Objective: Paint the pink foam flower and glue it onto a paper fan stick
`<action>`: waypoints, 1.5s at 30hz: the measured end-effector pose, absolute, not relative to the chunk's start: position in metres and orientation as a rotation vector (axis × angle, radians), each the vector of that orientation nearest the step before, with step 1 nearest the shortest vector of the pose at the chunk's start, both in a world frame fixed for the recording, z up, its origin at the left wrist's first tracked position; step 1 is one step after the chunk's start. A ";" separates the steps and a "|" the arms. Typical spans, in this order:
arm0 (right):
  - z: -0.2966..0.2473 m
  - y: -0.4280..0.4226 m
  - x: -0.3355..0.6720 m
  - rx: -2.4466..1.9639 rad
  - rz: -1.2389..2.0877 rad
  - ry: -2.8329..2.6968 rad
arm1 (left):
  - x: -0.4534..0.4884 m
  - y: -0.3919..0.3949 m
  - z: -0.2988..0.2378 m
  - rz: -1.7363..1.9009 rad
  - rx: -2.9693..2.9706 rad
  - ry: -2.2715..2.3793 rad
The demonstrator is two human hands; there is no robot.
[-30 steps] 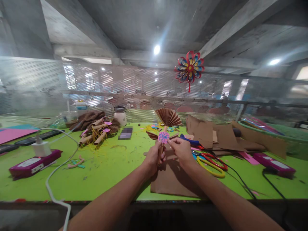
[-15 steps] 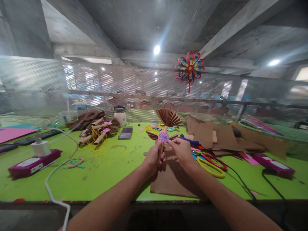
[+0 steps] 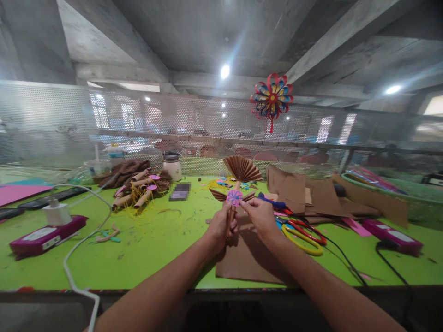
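Note:
Held upright over the table is a brown paper craft with a rolled paper stem and a pleated paper fan (image 3: pixel 243 168) on top. Smaller pleated pieces spread to both sides lower down. A round pink paper disc (image 3: pixel 235 197) with a blue flower pattern sits on the front of the stem. My left hand (image 3: pixel 221 226) is closed around the stem, its thumb at the disc's lower edge. My right hand (image 3: pixel 259 214) pinches at the disc's right side, near a pleated piece. Beneath both hands lies a brown paper sheet (image 3: pixel 249 263), partly in shadow.
Scissors with yellow handles (image 3: pixel 304 244) and others lie to the right, beside folded brown paper (image 3: pixel 290 193). Purple power strips (image 3: pixel 44 235) stand on both sides, with cables crossing the green table. Paper rolls (image 3: pixel 141 198), a jar (image 3: pixel 172 167) and a green basket (image 3: pixel 422 203) stand farther back.
Almost nothing differs; the view has shifted very slightly, and both hands keep the same hold on the paper craft.

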State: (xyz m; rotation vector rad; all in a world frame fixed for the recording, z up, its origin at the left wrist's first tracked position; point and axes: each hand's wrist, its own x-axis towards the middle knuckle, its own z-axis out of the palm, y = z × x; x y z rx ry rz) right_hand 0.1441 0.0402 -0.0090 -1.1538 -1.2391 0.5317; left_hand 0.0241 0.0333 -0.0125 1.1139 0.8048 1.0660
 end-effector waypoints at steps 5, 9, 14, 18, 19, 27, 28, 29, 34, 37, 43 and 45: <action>-0.008 0.039 0.143 -1.131 0.538 -1.223 | 0.025 0.035 -0.014 1.062 1.088 0.824; -0.008 0.039 0.143 -1.121 0.539 -1.226 | 0.024 0.038 -0.015 1.050 1.082 0.808; -0.006 0.036 0.143 -1.128 0.604 -1.215 | 0.024 0.040 -0.017 1.050 1.072 0.783; -0.005 0.033 0.143 -1.134 0.667 -1.192 | 0.023 0.041 -0.017 1.053 1.077 0.772; -0.005 0.033 0.143 -1.133 0.668 -1.191 | 0.023 0.041 -0.017 1.050 1.080 0.771; -0.007 0.037 0.145 -1.138 0.548 -1.254 | 0.023 0.035 -0.012 1.028 1.094 0.792; -0.007 0.037 0.145 -1.138 0.549 -1.256 | 0.024 0.034 -0.011 1.031 1.095 0.797; -0.007 0.037 0.145 -1.137 0.552 -1.252 | 0.024 0.034 -0.010 1.034 1.093 0.804; -0.006 0.036 0.144 -1.136 0.536 -1.240 | 0.024 0.034 -0.011 1.027 1.090 0.799; -0.005 0.036 0.144 -1.136 0.537 -1.240 | 0.024 0.036 -0.013 1.025 1.093 0.786; -0.004 0.034 0.147 -1.125 0.463 -1.233 | 0.022 0.039 -0.013 1.021 1.058 0.791; -0.001 0.032 0.152 -1.094 0.353 -1.255 | 0.022 0.039 -0.013 1.022 1.027 0.788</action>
